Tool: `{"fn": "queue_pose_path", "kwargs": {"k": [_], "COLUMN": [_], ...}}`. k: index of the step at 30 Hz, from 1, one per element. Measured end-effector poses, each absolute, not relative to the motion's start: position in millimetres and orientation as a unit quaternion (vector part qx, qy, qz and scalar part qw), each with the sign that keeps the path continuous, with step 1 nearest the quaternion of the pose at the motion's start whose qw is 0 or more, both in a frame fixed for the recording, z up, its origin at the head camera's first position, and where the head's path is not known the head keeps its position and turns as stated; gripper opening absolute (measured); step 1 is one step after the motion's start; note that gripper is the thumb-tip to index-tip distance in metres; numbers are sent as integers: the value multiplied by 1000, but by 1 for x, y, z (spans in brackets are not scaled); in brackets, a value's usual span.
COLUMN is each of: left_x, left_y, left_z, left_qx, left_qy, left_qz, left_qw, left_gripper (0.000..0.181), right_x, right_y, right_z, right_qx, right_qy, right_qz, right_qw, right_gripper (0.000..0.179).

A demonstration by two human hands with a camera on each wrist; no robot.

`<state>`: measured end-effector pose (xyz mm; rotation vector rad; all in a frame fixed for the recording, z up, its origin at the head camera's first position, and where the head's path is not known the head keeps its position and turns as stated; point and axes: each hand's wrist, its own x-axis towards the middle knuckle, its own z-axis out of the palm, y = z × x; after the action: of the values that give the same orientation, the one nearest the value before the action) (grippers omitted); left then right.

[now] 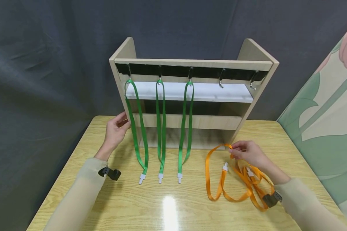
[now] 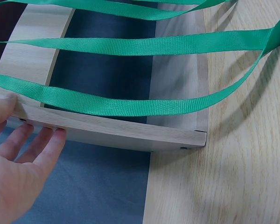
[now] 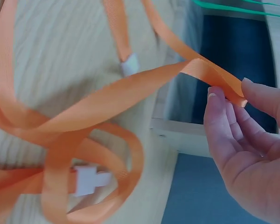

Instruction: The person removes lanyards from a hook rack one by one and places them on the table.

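Observation:
A wooden shelf rack (image 1: 214, 122) stands on the table, and three green lanyards (image 1: 146, 157) with white clips hang from hooks on its black strip. At the rack's left side panel (image 2: 130, 129), my left hand (image 1: 115, 130) holds the edge, thumb on the front and fingers along the outer face. My right hand (image 1: 251, 154) pinches the loop end of an orange lanyard (image 3: 130, 88) between thumb and fingers, by the rack's lower right corner. That strap trails down to the table, its white clip (image 1: 225, 166) lying to the left of the hand.
More orange strap (image 1: 260, 184) lies in a tangle under my right forearm, with another white clip (image 3: 86, 180) in it. Two further hooks (image 1: 221, 82) sit at the right of the strip. A dark curtain (image 1: 185, 29) hangs behind, and a floral-patterned surface (image 1: 329, 128) borders the right.

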<state>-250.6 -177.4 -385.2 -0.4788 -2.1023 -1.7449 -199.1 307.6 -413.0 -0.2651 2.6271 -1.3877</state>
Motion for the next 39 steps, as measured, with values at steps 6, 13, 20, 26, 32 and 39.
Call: {"fn": "queue_pose_path", "kwargs": {"k": [6, 13, 20, 26, 32, 39], "left_x": [-250, -251, -251, -251, -251, -250], "left_y": [-177, -178, -178, -178, -178, -177], "left_z": [-385, -385, -386, -386, -386, -385], "left_qx": [-171, -172, -173, -176, -173, -171], "left_qy": [-749, -744, -743, -746, -746, -748], "left_qz": [-612, -619, -620, -615, -616, -613], "left_qw": [186, 185, 184, 187, 187, 187], "left_gripper": [38, 38, 38, 38, 38, 38], "right_x": [-202, -197, -195, -195, -193, -192], "right_y": [311, 309, 305, 302, 299, 299], "right_z": [-426, -431, -441, -446, -450, -450], "right_qx": [-71, -71, -53, -37, -24, -14], "right_qy": [893, 916, 937, 943, 941, 936], "right_qz": [-436, -383, -321, -298, -290, -298], "right_qw": [82, 101, 125, 142, 170, 184], "right_gripper": [25, 19, 21, 25, 27, 24]}}
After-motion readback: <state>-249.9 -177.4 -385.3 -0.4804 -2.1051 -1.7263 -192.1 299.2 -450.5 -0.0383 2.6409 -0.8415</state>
